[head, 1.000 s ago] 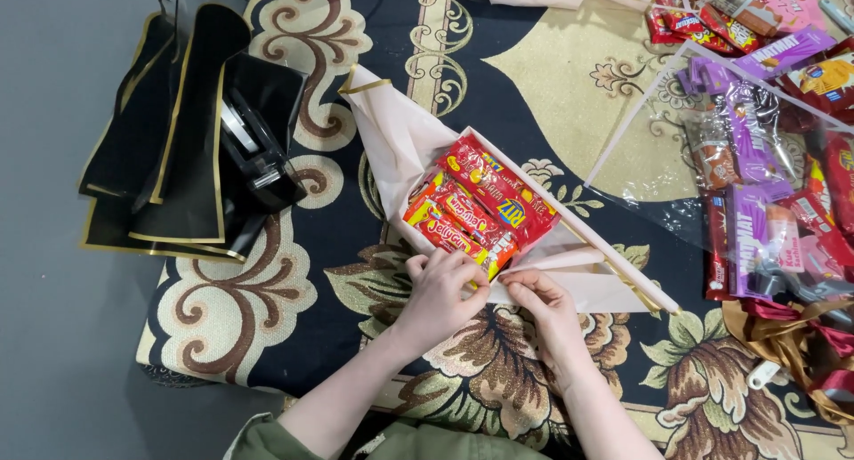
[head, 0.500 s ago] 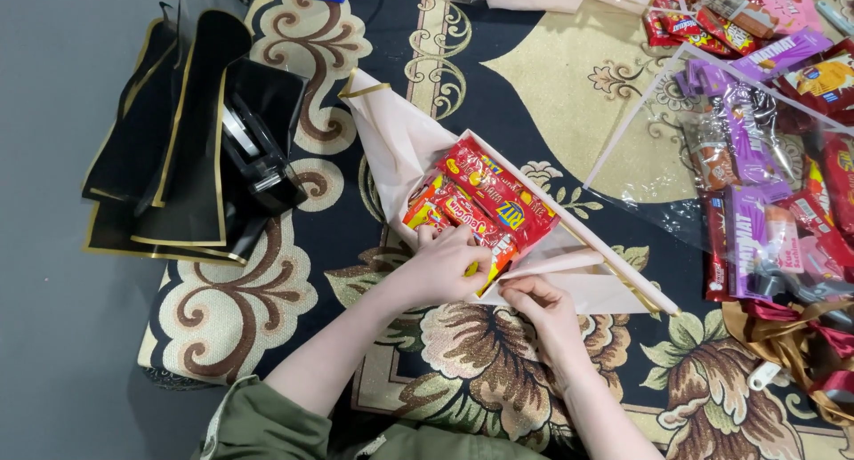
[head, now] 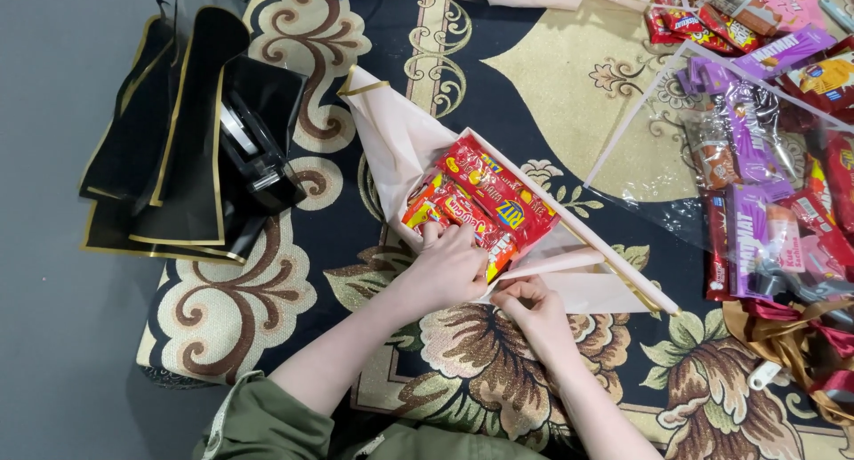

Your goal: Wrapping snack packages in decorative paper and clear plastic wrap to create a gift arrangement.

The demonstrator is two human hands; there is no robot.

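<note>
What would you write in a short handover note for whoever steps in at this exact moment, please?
Left hand: pressing down on the red and yellow snack packs, fingers on their lower end.
Right hand: pinching the lower edge of the pale pink wrapping paper.
Things: the packs lie bunched on the paper, which is spread on the patterned rug. More snack packets sit to the right; black gold-edged sheets and a tape dispenser to the left.
Done: packs placed on the paper.
Left: the paper is still open, not closed round the packs.
</note>
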